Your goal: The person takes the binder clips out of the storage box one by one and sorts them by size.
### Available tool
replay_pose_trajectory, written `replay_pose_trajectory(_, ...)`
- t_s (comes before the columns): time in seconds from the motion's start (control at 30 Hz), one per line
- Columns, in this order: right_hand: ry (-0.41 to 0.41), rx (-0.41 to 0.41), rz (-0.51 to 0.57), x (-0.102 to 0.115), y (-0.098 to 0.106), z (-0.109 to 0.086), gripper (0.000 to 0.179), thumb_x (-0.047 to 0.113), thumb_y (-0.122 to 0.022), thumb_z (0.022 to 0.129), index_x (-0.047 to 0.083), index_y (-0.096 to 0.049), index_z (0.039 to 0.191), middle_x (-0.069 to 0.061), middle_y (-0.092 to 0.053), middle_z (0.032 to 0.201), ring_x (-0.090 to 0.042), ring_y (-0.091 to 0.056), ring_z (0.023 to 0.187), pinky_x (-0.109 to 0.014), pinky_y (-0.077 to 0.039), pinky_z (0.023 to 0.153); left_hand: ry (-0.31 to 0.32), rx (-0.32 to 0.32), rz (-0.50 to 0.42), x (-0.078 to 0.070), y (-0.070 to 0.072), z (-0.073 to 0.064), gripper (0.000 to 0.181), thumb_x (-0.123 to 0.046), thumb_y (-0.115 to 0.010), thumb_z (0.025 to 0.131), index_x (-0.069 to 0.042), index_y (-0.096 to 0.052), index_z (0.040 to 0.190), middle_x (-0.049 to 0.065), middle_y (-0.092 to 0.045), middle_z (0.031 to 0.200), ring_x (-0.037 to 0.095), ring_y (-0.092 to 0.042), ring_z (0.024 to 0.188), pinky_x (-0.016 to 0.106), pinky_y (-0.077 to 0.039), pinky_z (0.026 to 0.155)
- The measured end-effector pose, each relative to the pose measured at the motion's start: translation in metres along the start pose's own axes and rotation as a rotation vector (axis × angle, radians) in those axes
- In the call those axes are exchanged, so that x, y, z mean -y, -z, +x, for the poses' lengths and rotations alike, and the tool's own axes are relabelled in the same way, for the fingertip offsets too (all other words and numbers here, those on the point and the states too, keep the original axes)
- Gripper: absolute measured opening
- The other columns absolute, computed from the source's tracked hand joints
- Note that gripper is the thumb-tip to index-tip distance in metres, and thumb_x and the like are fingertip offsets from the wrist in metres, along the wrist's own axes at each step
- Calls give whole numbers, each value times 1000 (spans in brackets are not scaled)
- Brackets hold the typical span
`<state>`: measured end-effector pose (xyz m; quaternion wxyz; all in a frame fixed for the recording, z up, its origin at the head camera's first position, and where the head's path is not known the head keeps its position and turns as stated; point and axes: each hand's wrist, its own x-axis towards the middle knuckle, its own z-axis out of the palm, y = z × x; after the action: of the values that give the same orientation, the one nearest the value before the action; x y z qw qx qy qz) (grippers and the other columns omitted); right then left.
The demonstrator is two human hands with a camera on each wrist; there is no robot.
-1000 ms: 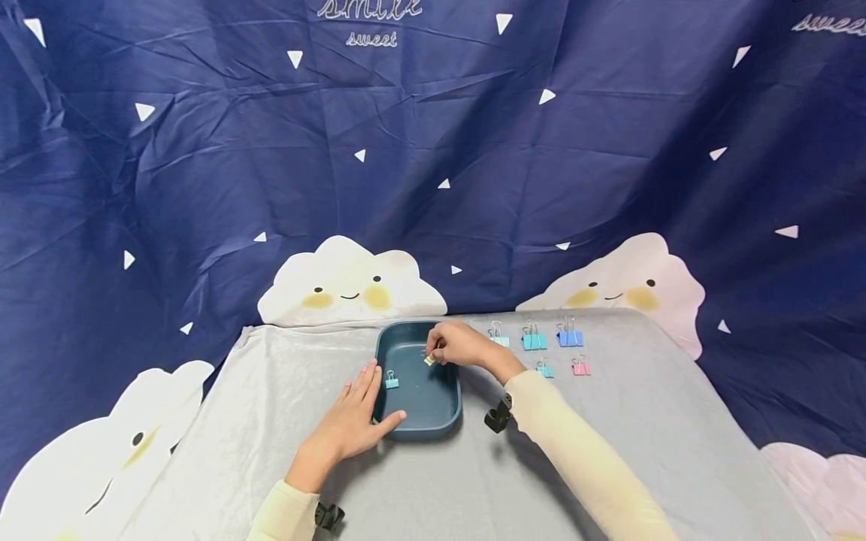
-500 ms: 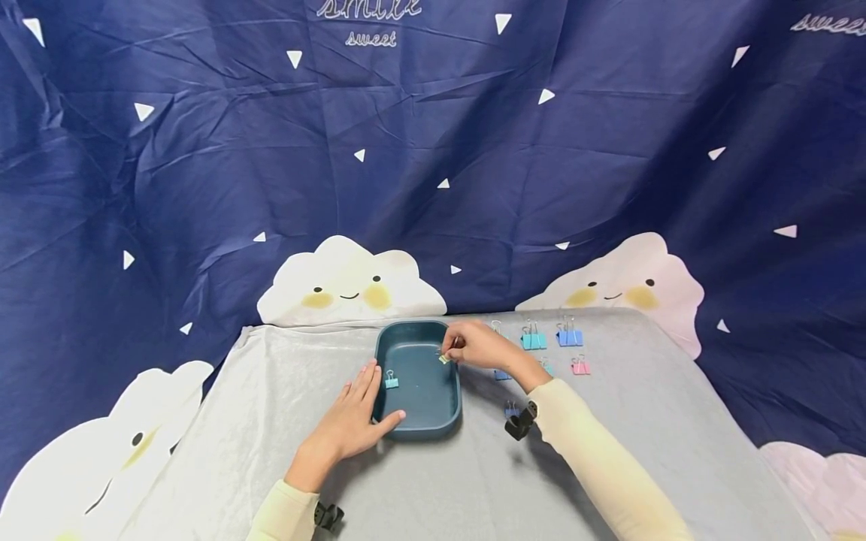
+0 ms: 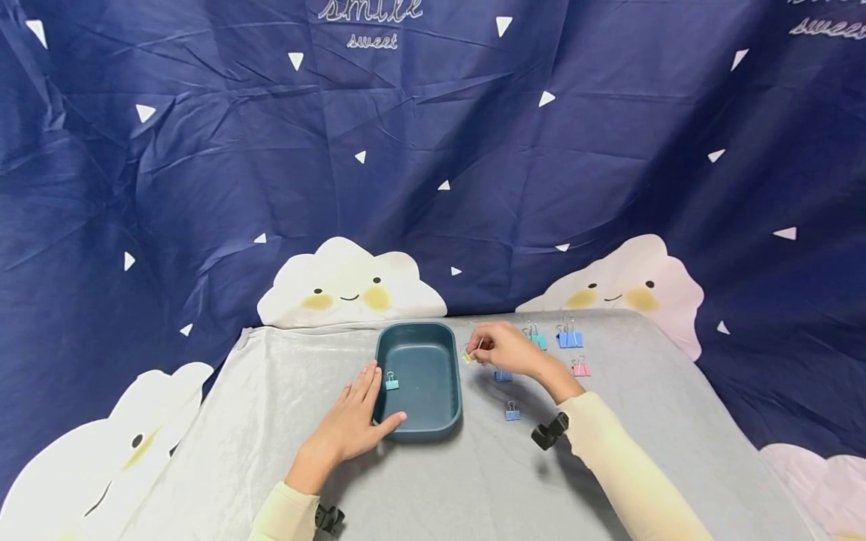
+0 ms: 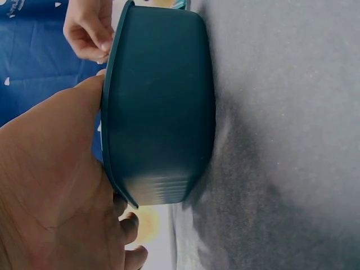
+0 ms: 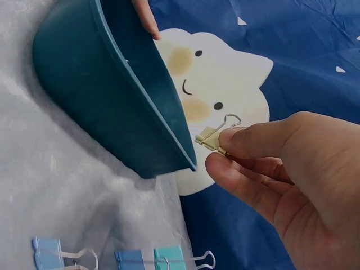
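A dark teal bin [image 3: 422, 398] stands on the grey cloth. My left hand [image 3: 348, 424] lies along its left rim, fingers straight and thumb stretched over the near corner. On the bin's floor, by those fingertips, sits a small light-teal binder clip [image 3: 392, 384]. Just outside the right rim, my right hand [image 3: 507, 352] pinches a small yellow binder clip [image 3: 467, 356] between thumb and index finger. In the right wrist view this yellow clip [image 5: 209, 138] has a wire handle raised. Two blue binder clips, one [image 3: 503, 376] partly beneath the right hand, the other [image 3: 512, 414] nearer, are on the cloth.
Behind and right of the right hand are a teal binder clip [image 3: 538, 342], partly covered, a larger blue clip [image 3: 570, 340] and a pink clip [image 3: 580, 370]. A dark blue curtain [image 3: 433, 150] with cloud prints hangs behind the table's far edge.
My right hand has moved right, carrying the yellow binder clip from above the bin to outside its right rim. Both nearer blue clips are uncovered. The left hand stays put.
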<state>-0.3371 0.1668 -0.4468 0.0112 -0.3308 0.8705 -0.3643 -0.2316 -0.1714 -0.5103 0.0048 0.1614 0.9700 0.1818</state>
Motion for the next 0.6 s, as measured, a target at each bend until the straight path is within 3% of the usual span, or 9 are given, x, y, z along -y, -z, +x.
replay_pose_trajectory(0.2,-32,-18,56,-8,11,-17,11,-3,-72,95,6,-76,93,-5,-74,87,-8,-67,70,-23,-59,65,8,-3,12,2,-3,1,107,-75,-49,101,-1,-17,170,12,-8,181,29,-11,168,57,-19,135)
replay_pose_trajectory(0.43,-53,-62,-37,-18,23,-39,13,-1,-74,94,11,-76,92,1,-74,86,-6,-68,74,-23,-59,69,3,-5,16,2,-3,1,107,-76,-49,101,-1,-17,170,12,-8,181,29,-10,168,58,-20,135)
replay_pose_trajectory(0.6,-65,-87,-47,-24,28,-56,13,-3,-73,91,10,-74,93,-2,-73,88,-7,-68,77,-24,-60,70,5,-4,9,2,-2,1,106,-75,-49,101,-1,-17,170,13,-9,181,29,-11,168,57,-19,135)
